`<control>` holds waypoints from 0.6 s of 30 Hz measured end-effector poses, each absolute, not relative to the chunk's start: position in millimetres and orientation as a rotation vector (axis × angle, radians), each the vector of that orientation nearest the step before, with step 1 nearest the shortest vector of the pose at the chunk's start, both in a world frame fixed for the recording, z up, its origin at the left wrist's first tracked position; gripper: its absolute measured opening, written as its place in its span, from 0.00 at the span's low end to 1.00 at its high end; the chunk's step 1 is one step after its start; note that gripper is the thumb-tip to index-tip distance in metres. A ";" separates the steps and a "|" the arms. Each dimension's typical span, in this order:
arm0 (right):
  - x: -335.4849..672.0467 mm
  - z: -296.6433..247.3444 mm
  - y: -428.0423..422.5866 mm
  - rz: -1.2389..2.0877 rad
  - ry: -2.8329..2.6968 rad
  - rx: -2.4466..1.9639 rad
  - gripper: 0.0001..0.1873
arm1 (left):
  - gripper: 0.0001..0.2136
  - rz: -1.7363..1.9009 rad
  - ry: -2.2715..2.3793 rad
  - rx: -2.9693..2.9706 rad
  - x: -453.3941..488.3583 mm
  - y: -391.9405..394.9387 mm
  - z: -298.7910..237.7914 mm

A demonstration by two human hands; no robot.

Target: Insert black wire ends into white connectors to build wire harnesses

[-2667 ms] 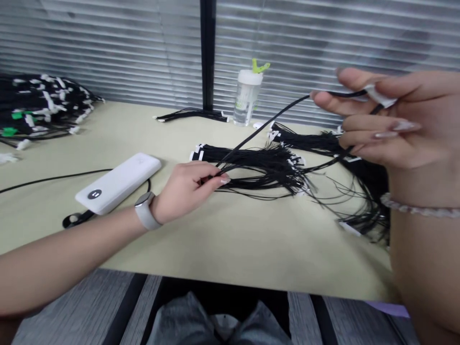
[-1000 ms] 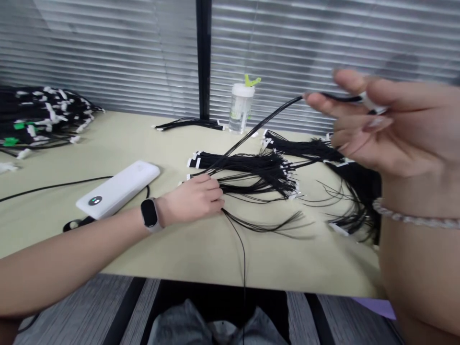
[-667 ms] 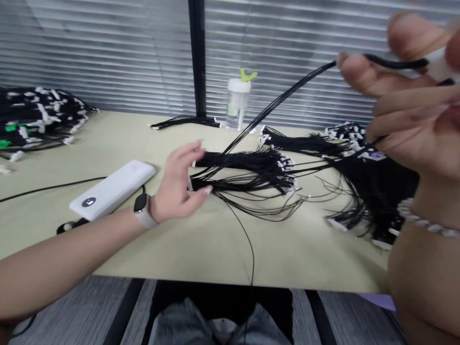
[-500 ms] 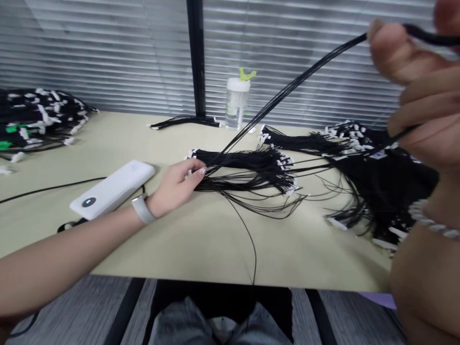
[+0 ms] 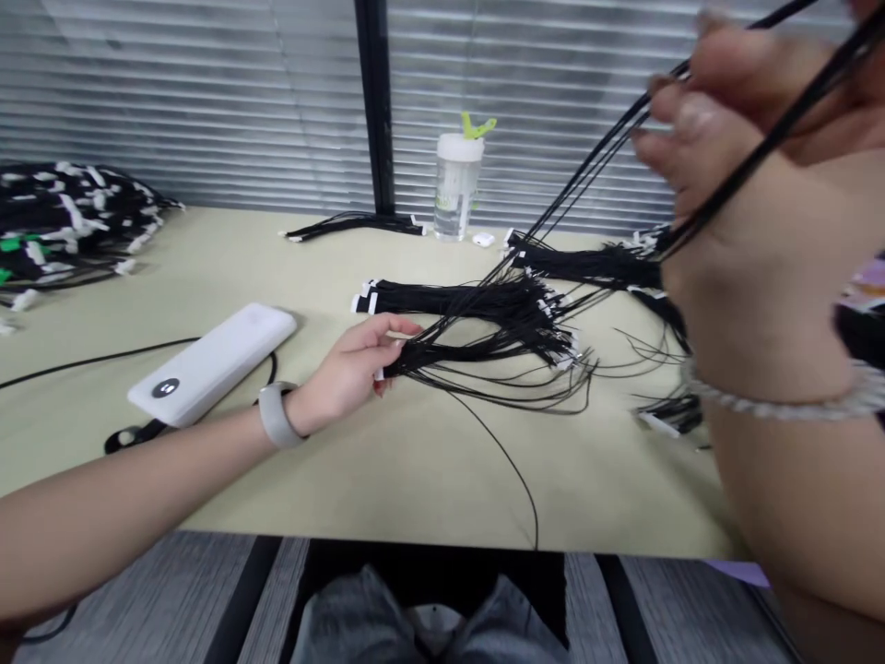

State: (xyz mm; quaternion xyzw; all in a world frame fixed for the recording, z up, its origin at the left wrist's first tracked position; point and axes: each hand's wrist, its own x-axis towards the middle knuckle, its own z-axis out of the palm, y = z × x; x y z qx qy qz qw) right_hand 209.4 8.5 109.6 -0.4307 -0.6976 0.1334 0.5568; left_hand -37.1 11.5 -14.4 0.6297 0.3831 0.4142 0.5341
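My left hand (image 5: 354, 364) rests on the table with its fingers closed round the near end of a bundle of thin black wires (image 5: 484, 346) that lies fanned out to the right. My right hand (image 5: 753, 212) is raised close to the camera at the upper right, blurred, with its fingers closed on several black wire strands (image 5: 587, 171) that stretch down to the bundles on the table. A second tidy wire bundle (image 5: 442, 297) with white connector ends lies just behind my left hand. One loose strand (image 5: 515, 470) trails over the table's front edge.
A white power bank (image 5: 211, 361) with a black cable lies left of my left hand. A clear bottle (image 5: 456, 189) with a green clip stands at the back by the blinds. More wire heaps lie at the far left (image 5: 62, 217) and right (image 5: 595, 263). The beige table (image 5: 387, 470) ends near my lap.
My right hand has lifted higher and swung left, pulling the strands up steeply. My left hand let go briefly, then closed on the near bundle's end. The camera shifted slightly.
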 end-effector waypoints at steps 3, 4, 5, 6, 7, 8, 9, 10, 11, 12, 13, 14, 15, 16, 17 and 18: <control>195.5 97.5 13.2 -0.015 -1.502 -0.748 0.25 | 0.09 0.986 0.915 1.425 -36.0 12.4 -19.7; 193.9 94.9 14.3 -0.002 -1.534 -0.749 0.24 | 0.08 1.000 0.930 1.401 -35.5 12.5 -20.5; 193.7 93.1 14.7 0.046 -1.577 -0.753 0.25 | 0.07 1.023 0.952 1.386 -34.9 12.4 -20.9; 194.4 92.2 14.1 0.094 -1.619 -0.738 0.28 | 0.08 1.051 0.984 1.387 -34.2 12.0 -21.0; 195.7 92.2 12.4 0.144 -1.674 -0.725 0.32 | 0.11 1.077 1.026 1.409 -33.4 11.2 -20.8; 197.1 92.9 9.2 0.185 -1.741 -0.705 0.37 | 0.14 1.102 1.072 1.452 -32.6 10.0 -20.4; 198.1 94.3 4.7 0.217 -1.823 -0.691 0.41 | 0.17 1.117 1.117 1.511 -31.7 8.3 -20.0; 198.4 96.2 -1.0 0.230 -1.905 -0.681 0.43 | 0.19 1.127 1.162 1.579 -31.0 6.1 -19.5; 197.8 98.2 -7.4 0.225 -1.999 -0.678 0.43 | 0.19 1.132 1.196 1.649 -30.5 3.8 -19.2; 196.3 99.9 -14.0 0.196 -2.111 -0.677 0.42 | 0.19 1.138 1.211 1.712 -30.4 1.5 -19.3; 193.9 101.0 -20.2 0.147 -2.236 -0.680 0.41 | 0.18 1.139 1.208 1.773 -30.8 -0.6 -19.9; 190.9 101.1 -25.5 0.090 -2.374 -0.692 0.41 | 0.18 1.155 1.185 1.835 -31.8 -2.3 -21.2; 187.7 100.0 -29.4 0.042 -2.511 -0.722 0.42 | 0.18 1.176 1.142 1.905 -33.3 -3.5 -23.0; 184.4 97.5 -31.9 0.009 -2.627 -0.759 0.44 | 0.17 1.197 1.081 1.982 -35.2 -4.2 -25.2; 181.4 94.0 -32.9 -0.002 -2.710 -0.799 0.45 | 0.16 1.214 1.017 2.050 -37.1 -4.7 -27.6; 178.9 89.8 -32.6 0.004 -2.751 -0.834 0.45 | 0.15 1.219 0.962 2.098 -38.9 -5.1 -29.7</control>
